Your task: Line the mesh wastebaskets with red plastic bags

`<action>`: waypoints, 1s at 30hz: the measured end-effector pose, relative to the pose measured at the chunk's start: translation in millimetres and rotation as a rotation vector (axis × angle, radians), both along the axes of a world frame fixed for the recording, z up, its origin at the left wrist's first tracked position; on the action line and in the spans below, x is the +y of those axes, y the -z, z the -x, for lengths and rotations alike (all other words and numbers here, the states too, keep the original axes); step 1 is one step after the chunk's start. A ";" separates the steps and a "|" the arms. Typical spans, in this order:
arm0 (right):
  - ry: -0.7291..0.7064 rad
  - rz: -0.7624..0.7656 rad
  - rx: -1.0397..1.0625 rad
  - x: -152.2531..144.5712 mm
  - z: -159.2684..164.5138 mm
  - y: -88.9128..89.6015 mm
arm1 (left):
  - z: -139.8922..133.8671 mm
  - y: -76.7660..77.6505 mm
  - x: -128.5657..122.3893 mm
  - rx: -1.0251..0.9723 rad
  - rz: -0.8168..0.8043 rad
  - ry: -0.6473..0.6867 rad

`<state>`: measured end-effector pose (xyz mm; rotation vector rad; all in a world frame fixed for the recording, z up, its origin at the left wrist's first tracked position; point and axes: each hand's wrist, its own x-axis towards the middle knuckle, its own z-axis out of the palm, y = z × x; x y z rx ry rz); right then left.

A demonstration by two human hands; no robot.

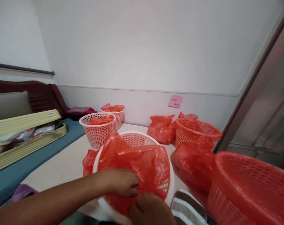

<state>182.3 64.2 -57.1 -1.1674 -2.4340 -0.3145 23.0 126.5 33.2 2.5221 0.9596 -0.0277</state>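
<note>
Head view: one large white perforated basket (139,139), front and centre on the bench (67,164), containing one red plastic bag (144,157), spread and crumpled inside it. Left hand (126,183): over the bag, fingers clenched on the plastic. Right hand (153,210): just beside the left, low at the bag, fingers bent; whether they grasp it I cannot tell. Item: red plastic lump (89,163), at the basket's left side, contents hidden. Behind, to the left: one white-rimmed basket (96,136), holding bunched red film (101,120); one smaller basket (119,120) beyond it, red sheeting (112,108) rising above its rim. Behind, to the right: one red sack (159,131), top gathered; one basket (183,137) draped in red plastic. Nearer: one bulging red parcel (193,165), contents unseen; one big basket (226,200), red plastic over its rim. Between that and the central basket, one striped cloth (188,207). At far left, on the blue bed (17,178), one cream ribbed case (53,137), open, holding assorted packets (43,131). On the wall, one pink note (175,101), handwritten.
</note>
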 end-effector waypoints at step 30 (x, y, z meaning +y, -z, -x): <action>-0.148 0.384 0.115 -16.0 -23.1 -92.4 | 81.5 21.8 -53.2 -0.473 -0.284 -0.041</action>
